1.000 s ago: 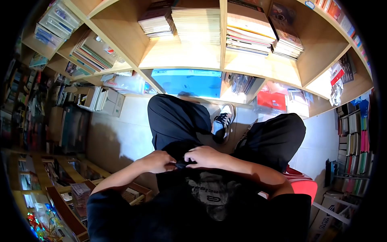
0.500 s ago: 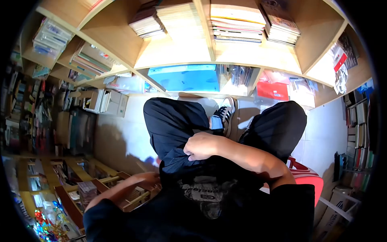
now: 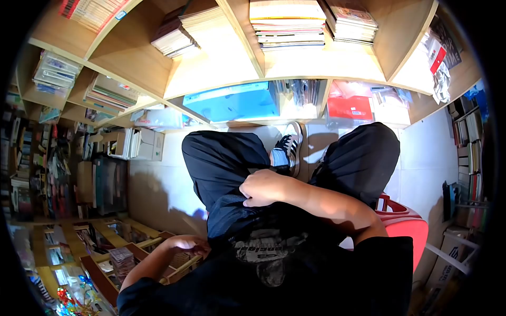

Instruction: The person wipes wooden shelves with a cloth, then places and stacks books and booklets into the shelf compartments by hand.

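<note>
My right hand (image 3: 261,188) lies closed on my lap, its fingers curled down against the dark mesh cloth and black trousers (image 3: 224,166). What sits inside those fingers is hidden from above. Down at my left side, my left hand (image 3: 188,244) hangs beside the hem of my black T-shirt (image 3: 269,247), its fingers loosely bent and partly apart, with nothing visible in them. Between my knees a black-and-white striped sneaker (image 3: 291,145) stands on the tiled floor.
A wooden shelf (image 3: 221,84) runs across in front, holding book stacks (image 3: 287,26), a blue box (image 3: 232,102) and a red folder (image 3: 349,106). A red plastic seat (image 3: 408,231) is at my right. Crowded bookshelves (image 3: 52,163) and a wooden rack (image 3: 100,258) stand left.
The view has swung slightly, so the shelf sits further left. My left hand has turned a little beside my hip. My right hand stays on my lap.
</note>
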{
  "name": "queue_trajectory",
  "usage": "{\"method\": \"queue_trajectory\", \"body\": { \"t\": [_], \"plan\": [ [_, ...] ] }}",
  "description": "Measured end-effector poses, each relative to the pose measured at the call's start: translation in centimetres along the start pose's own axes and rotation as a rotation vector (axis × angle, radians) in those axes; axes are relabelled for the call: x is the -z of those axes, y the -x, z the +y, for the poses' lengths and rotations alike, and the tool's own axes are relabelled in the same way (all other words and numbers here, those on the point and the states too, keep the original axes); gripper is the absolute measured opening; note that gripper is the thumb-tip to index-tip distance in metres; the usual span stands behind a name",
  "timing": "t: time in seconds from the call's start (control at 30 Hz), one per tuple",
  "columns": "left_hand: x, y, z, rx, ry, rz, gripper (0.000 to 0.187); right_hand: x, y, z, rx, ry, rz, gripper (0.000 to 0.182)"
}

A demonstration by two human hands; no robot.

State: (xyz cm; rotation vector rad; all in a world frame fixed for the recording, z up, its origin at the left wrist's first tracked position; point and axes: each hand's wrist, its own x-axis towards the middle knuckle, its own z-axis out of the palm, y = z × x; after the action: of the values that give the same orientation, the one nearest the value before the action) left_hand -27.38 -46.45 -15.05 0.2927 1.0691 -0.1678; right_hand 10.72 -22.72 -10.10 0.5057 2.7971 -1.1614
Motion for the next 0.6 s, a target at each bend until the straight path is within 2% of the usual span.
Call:
{"method": "queue_trajectory", "body": {
  "t": [0.07, 0.13, 0.17, 0.2, 0.23, 0.3, 0.33, 0.4, 0.43, 0.5, 0.57, 0.6],
  "plan": [
    [1.6, 0.0, -0.4, -0.042, 0.282, -0.202, 0.024, 0.5, 0.6, 0.3, -0.01, 0.074, 0.042, 0.032],
    [0.0, 2.8, 4.4, -0.077, -0.245, 0.264, 0.017, 1.8, 1.9, 0.3, -0.03, 0.041, 0.067, 0.031],
    [-3.7, 4.9, 7.8, -0.196, -0.259, 0.383, 0.017, 2.5, 2.5, 0.3, -0.043, 0.007, 0.091, 0.031],
    [-5.2, 5.8, 11.6, -0.043, -0.209, 0.377, 0.012, 2.9, 3.2, 0.5, -0.037, -0.049, 0.141, 0.03],
    [-6.5, 5.7, 13.5, -0.071, -0.063, 0.36, 0.016, 4.2, 4.2, 0.2, -0.036, -0.069, 0.151, 0.029],
    [-6.1, 3.0, 15.4, -0.254, -0.477, 0.266, 0.029, 5.3, 4.8, 0.1, -0.098, -0.064, 0.129, 0.028],
    [-7.9, 2.4, 18.0, -0.233, -0.527, 0.315, 0.033, 6.1, 5.0, -0.5, -0.124, -0.046, 0.098, 0.027],
    [-9.8, -1.4, 21.0, -0.437, -0.663, 0.297, 0.035, 6.8, 5.0, -0.9, -0.133, 0.004, 0.03, 0.027],
    [-11.8, -3.2, 22.3, -0.451, -0.686, 0.387, 0.035, 6.7, 4.9, -0.9, -0.132, 0.015, -0.028, 0.024],
    [-17.1, -2.6, 25.4, -0.361, -0.951, 0.451, 0.032, 6.4, 4.8, -1.1, -0.104, -0.042, -0.112, 0.021],
    [-16.9, -3.0, 24.6, -0.588, -0.977, 0.333, 0.031, 5.3, 4.0, -1.1, -0.1, -0.028, -0.183, 0.019],
    [-15.5, -2.2, 24.2, -0.585, -0.961, 0.283, 0.029, 4.5, 3.6, -1.1, -0.111, -0.016, -0.232, 0.018]
  ]
}}
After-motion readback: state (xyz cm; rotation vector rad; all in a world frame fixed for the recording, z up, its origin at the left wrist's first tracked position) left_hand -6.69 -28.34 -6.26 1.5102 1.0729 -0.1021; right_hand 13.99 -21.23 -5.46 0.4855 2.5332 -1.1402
